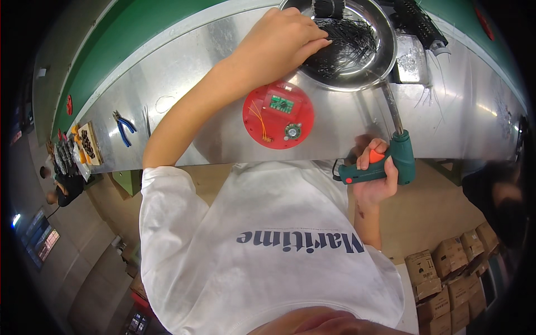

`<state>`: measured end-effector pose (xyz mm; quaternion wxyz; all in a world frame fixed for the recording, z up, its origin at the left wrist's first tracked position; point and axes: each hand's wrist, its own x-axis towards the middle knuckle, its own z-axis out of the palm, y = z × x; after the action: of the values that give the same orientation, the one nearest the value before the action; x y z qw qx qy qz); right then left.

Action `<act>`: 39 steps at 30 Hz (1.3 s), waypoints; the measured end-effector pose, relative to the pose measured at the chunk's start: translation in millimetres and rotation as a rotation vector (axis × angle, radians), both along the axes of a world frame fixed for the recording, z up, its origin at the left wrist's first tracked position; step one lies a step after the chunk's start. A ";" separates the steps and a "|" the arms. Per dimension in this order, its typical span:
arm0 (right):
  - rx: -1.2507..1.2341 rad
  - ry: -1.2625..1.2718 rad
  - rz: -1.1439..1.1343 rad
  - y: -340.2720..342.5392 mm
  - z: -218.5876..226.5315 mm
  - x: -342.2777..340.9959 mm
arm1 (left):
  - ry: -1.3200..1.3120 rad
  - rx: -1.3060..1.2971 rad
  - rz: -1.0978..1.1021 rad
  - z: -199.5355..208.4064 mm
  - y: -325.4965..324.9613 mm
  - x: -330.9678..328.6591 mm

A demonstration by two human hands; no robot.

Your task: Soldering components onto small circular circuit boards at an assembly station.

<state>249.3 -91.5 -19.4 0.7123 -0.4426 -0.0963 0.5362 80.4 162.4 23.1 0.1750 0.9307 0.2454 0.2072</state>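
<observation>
My left hand (285,40) reaches over a round steel bowl (387,53), its fingers pinched together at a heap of thin black wires (349,44). What the fingertips hold, if anything, is hidden. In my right hand (375,187) is a green pistol-shaped soldering gun (401,159) with an orange trigger, my fingers wrapped round its handle. The metal barrel points away from me toward the bowl's near rim. Between my arms a red round housing (254,125) lies on the metal bench, with a green circuit board (282,104), a small round speaker (292,131) and thin orange wires in it.
Blue-handled pliers (124,129) lie on the steel bench (190,84) at left, beside tweezers (147,120). A tray of small dark parts (89,142) stands at the far left. Right of the bowl is a black device (421,25). Cardboard boxes (449,259) are stacked behind me, lower right.
</observation>
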 end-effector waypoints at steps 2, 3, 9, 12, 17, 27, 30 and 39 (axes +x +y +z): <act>-0.002 -0.002 -0.002 0.6 0.6 -0.2 | 0.082 -0.038 -0.017 3.3 -1.2 0.4; -0.004 -0.005 -0.004 0.7 1.2 -0.4 | 0.039 0.225 -0.023 4.0 -2.8 0.3; 0.007 -0.023 0.007 -1.1 -1.4 1.2 | 0.274 0.288 0.101 42.1 -22.6 -3.0; 0.007 -0.035 0.031 -4.4 -2.4 3.4 | 0.237 0.158 0.156 47.4 -48.6 -14.7; 0.001 -0.132 0.108 7.9 18.2 -9.4 | -0.172 -0.239 0.128 35.4 -117.8 -33.9; 0.040 -0.359 0.382 39.6 36.8 -50.7 | -0.298 -0.517 0.286 -1.6 -179.5 -54.7; 0.060 -0.401 0.404 41.2 34.8 -53.7 | -0.339 -0.499 0.292 -4.4 -184.0 -58.7; 0.051 -0.427 0.411 46.8 35.9 -62.4 | -0.389 -0.457 0.275 -8.9 -184.4 -66.6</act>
<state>186.8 -44.7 16.5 0.5631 -0.4986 -0.3449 0.5615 13.8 -22.0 14.3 0.3932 0.7686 0.3708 0.3423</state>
